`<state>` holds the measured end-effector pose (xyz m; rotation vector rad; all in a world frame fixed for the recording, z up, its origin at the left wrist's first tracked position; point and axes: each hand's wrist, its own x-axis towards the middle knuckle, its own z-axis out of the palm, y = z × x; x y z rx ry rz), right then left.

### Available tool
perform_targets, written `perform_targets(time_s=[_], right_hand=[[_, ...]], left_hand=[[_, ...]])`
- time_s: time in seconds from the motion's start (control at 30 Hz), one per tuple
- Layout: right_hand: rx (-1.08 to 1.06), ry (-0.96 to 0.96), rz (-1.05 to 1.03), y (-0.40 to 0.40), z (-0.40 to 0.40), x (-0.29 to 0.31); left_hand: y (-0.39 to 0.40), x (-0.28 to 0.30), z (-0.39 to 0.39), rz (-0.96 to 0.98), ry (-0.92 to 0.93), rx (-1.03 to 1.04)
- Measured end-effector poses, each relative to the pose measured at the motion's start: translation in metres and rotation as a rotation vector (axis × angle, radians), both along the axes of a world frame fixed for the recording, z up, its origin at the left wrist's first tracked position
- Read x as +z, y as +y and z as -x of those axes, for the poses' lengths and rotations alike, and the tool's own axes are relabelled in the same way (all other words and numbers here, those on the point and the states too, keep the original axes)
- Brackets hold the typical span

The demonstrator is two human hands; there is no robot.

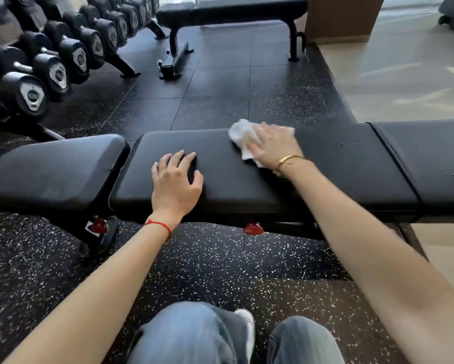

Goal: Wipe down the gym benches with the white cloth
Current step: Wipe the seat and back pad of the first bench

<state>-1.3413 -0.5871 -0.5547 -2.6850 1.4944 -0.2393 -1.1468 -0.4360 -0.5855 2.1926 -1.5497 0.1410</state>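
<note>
White cloth (243,135) — half hidden under right hand (274,144) | bench (325,164) ends cut off

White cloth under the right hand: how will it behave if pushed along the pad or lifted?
The white cloth is bunched and creased under the right hand, so it is likely limp and would droop if lifted. It probably slides easily over the smooth bench pad, and looks light.

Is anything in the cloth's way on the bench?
Only the left hand, resting on the near bench left of the white cloth. Rightward, nothing visible blocks it. The right hand presses the cloth flat.
</note>
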Motion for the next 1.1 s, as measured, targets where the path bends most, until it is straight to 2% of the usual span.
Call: perform_targets(time_s=[0.1, 0.2, 0.27, 0.33, 0.37, 0.43, 0.6, 0.73, 0.87, 1.0, 1.1], right_hand=[[0.162, -0.061, 0.012, 0.036, -0.017, -0.009], [0.244, -0.167, 0.015, 0.055, 0.027, -0.014], [0.179, -0.148, 0.025, 0.037, 0.061, -0.017], [0.010, -0.111, 0.011, 0.001, 0.079, -0.013], [-0.071, -0.088, -0.010, -0.015, 0.080, -0.010], [-0.101, -0.062, -0.005, -0.026, 0.067, -0.005], [0.181, -0.167, 0.023, 0.041, 0.053, -0.009], [0.358, -0.132, 0.212, 0.104, 0.071, -0.019], [0.448, -0.072, 0.358, 0.125, 0.089, -0.030], [0.403, -0.108, 0.464, 0.123, 0.117, -0.043], [0.337, -0.124, 0.498, 0.128, 0.101, -0.047]], left_hand=[[0.000, -0.002, -0.002, 0.027, -0.006, -0.004], [0.000, -0.004, -0.002, 0.024, -0.004, -0.007], [0.000, -0.005, -0.001, 0.033, -0.003, 0.002], [0.000, -0.004, 0.001, 0.045, -0.009, 0.012], [-0.001, -0.004, 0.001, 0.047, -0.008, 0.016], [0.000, -0.004, 0.001, 0.046, -0.008, 0.021], [0.001, -0.003, 0.001, 0.036, -0.011, 0.016], [0.004, -0.003, 0.003, -0.009, 0.000, 0.020], [0.005, -0.004, 0.001, -0.025, 0.006, 0.010], [0.005, -0.003, -0.001, -0.030, 0.005, 0.011], [0.004, -0.002, 0.003, -0.024, 0.009, 0.016]])
